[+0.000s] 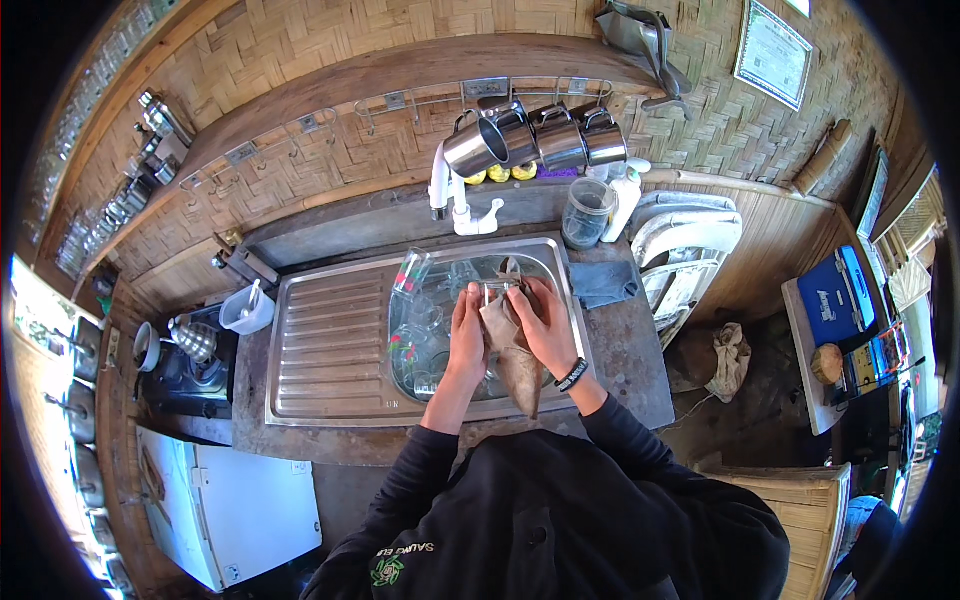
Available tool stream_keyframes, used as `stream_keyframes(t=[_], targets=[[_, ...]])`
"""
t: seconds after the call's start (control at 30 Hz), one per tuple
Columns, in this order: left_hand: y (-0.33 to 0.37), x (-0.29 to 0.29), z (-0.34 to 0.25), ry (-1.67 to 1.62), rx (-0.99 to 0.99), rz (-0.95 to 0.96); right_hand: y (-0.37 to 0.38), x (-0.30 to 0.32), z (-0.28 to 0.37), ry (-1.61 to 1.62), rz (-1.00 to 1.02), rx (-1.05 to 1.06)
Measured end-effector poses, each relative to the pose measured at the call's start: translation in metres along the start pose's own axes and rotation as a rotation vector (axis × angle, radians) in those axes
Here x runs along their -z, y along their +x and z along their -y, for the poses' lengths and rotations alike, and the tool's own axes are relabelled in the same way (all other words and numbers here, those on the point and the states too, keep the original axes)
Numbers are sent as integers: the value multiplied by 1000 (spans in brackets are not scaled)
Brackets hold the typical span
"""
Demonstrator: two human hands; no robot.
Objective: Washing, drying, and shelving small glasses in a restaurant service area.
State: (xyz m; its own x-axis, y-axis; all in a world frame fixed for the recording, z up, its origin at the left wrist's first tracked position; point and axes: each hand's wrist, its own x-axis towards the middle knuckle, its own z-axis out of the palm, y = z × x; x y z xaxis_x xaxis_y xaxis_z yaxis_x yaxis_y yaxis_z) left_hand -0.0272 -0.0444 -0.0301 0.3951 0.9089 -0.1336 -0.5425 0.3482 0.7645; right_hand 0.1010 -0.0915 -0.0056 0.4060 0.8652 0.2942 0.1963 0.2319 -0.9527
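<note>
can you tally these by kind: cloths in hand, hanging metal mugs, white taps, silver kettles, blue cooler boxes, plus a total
Held brown cloth: 1
Hanging metal mugs: 4
White tap: 1
Silver kettle: 1
Blue cooler box: 1
Total: 8

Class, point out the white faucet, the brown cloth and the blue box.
White faucet [463, 218], head view: its body.
Brown cloth [518, 368], head view: hanging lower part.
Blue box [830, 302], head view: blue side.

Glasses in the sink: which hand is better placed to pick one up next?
Probably the left hand: it is nearer the glasses, which lie mostly to its left, while the right hand is on the far side of the brown cloth. Both hands hold that cloth, though.
</note>
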Motion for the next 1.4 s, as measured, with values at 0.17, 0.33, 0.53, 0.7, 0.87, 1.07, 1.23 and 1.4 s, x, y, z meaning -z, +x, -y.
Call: stream_keyframes(t=[0.17, 0.33, 0.53, 0.7, 0.87, 1.07, 1.23, 1.4], targets=[[0, -7, 0, 90, 52, -111, 2, -1, 22, -265, -31, 260], [-3, -17, -9, 138, 4, -67, 8, -3, 23, -318, -48, 307], [-1, -21, -21, -130, 52, 45, 4, -1, 36, -276, 11, 322], [0, -22, -23, -243, 51, 139, -5, 2, 38, -231, 24, 274], [3, -8, -20, -290, 146, 121, -13, 4, 46, -258, 45, 291], [-3, -26, -24, -180, 249, -84, -19, 4, 43, -383, 45, 385], [-2, -15, -13, -41, 85, 42, -16, -2, 43, -353, 56, 369], [-9, -18, -15, -128, 109, 95, 6, 0, 38, -331, 26, 379]])
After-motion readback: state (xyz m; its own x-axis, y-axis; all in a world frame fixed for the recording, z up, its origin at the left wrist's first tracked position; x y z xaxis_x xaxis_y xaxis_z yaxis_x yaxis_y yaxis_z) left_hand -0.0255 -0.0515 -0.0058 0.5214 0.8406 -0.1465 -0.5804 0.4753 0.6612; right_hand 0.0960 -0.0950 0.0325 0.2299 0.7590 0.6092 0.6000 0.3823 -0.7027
